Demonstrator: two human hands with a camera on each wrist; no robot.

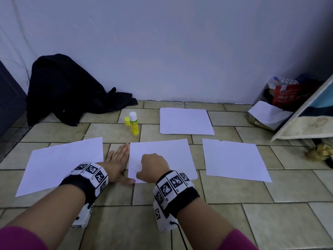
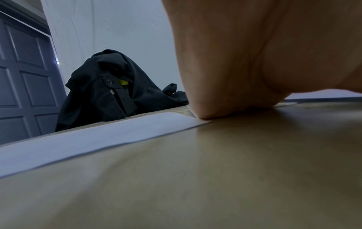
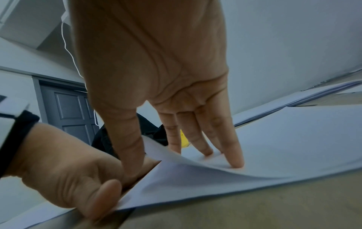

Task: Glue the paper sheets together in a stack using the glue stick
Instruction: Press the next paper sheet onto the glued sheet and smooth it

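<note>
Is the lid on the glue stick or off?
Off. The glue stick stands upright on the tiled floor with its white top bare, and the yellow cap sits beside it.

Bare tiles (image 1: 115, 131) beside glue stick (image 1: 133, 123)

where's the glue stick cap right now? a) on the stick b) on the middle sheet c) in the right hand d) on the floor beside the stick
d: the yellow cap stands on the floor tiles just left of the upright, uncapped glue stick; neither hand holds it.
</note>
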